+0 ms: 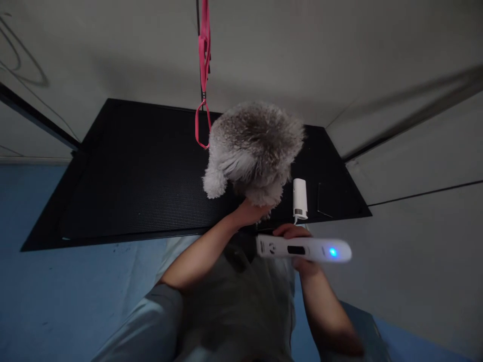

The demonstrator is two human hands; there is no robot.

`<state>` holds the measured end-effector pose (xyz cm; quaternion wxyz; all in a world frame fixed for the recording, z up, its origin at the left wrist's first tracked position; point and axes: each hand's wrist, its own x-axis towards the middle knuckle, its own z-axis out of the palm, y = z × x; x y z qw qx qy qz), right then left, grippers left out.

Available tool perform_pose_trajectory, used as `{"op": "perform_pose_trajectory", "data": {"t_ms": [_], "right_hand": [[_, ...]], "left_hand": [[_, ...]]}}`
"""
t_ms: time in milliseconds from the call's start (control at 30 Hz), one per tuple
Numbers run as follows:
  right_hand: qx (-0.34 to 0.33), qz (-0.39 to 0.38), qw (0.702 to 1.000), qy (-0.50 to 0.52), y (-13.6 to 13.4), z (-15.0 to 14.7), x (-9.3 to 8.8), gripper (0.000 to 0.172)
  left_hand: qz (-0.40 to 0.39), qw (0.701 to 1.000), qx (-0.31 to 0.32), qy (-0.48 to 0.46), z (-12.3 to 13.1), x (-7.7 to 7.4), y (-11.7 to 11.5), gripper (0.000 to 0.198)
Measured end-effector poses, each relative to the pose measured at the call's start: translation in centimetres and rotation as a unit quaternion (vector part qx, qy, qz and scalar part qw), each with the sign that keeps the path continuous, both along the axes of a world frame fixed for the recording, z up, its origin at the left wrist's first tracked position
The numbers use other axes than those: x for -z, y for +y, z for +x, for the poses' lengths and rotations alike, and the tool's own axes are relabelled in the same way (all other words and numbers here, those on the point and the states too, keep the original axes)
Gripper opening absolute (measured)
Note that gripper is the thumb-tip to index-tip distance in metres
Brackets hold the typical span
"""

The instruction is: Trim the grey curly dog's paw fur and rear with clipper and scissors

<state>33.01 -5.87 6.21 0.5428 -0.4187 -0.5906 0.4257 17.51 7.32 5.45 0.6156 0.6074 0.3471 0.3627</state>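
I have the white clipper [317,250] in my right hand [307,267], fingers curled over its far side and thumb along the near side. It sits just on the near side of the black table [124,171], right of the middle. Its long axis runs left to right, the right end slightly nearer me; the dark end piece [240,250] points left and the rounded tail points right. The body is slim, smooth and pale, with a black oblong panel midway, small dark marks towards the left and a bright blue light [333,252] near the tail.

My left hand [251,212] reaches under the near side of the furry animal [256,143]; its fingertips are hidden, so I can't tell whether they grip. The coat is shaggy, grey to whitish with a browner crown, and one pale tuft juts out near left. I can't tell which way its head faces. A white device [300,197] lies to its right, pointing near to far.
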Motion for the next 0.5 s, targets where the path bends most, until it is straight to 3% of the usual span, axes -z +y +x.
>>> {"op": "perform_pose_trajectory", "data": {"t_ms": [100, 200, 333, 400, 500], "right_hand": [[0.014, -0.119, 0.989, 0.085, 1.1, -1.3, 0.0, 0.043], [0.023, -0.205, 0.978, 0.025, 2.2, -3.4, -0.2, 0.048], [0.133, -0.127, 0.981, -0.061, 3.6, -5.8, 0.3, 0.024], [0.173, -0.058, 0.977, -0.109, 3.9, -6.3, 1.0, 0.023], [0.179, 0.016, 0.968, -0.175, 3.7, -6.4, 2.0, 0.023]], "left_hand": [[-0.018, 1.0, 0.018, 0.005, -0.3, 0.0, -0.1, 0.015], [-0.066, 0.996, 0.04, -0.039, -0.4, 0.0, -0.1, 0.021], [-0.144, 0.982, 0.099, -0.077, 0.0, 0.5, 1.0, 0.039], [-0.209, 0.967, 0.073, -0.125, 0.1, 1.1, 1.4, 0.033], [-0.306, 0.924, 0.016, -0.23, -0.5, 2.6, 0.9, 0.036]]}}
